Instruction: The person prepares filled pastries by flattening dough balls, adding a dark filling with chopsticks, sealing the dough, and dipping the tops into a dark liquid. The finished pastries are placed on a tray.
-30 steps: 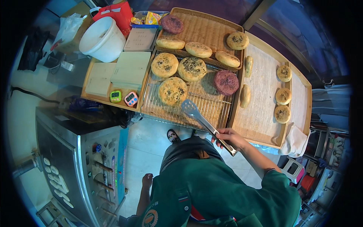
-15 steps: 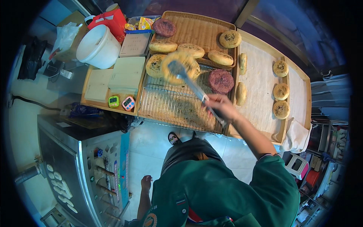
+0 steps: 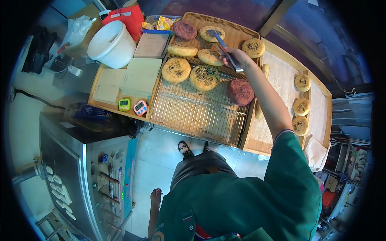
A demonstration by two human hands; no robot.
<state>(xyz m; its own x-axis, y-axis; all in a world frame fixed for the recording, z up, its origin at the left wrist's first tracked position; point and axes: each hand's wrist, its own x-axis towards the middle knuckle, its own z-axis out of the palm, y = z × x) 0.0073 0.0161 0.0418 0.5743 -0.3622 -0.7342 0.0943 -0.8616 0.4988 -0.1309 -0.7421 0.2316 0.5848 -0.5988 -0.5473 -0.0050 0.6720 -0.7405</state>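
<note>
My right hand [image 3: 234, 59] is wrapped round the handles of metal tongs [image 3: 217, 38]. The tongs' tips touch a round seeded flatbread [image 3: 206, 34] in the wicker tray [image 3: 237, 33] at the back; whether they still pinch it I cannot tell. Beside it in the tray are a purple bread [image 3: 185, 30], two breads resting tilted [image 3: 182, 50] and another seeded bread [image 3: 253, 47]. On the wire rack [image 3: 197, 116] in front are two seeded flatbreads [image 3: 176, 70] and a second purple bread [image 3: 240, 92]. My left hand [image 3: 156, 196] hangs low by my side, its fingers curled with nothing visible in them.
To the right stand wooden trays [image 3: 281, 80] with several round breads [image 3: 301, 107]. On the left are a white bucket [image 3: 112, 44], paper bags [image 3: 140, 76], and green and pink timers [image 3: 140, 107]. A steel oven [image 3: 64, 160] stands below left.
My right hand has moved up and away with the tongs, taking a seeded flatbread from above the rack to the back wicker tray. My left hand still hangs low.
</note>
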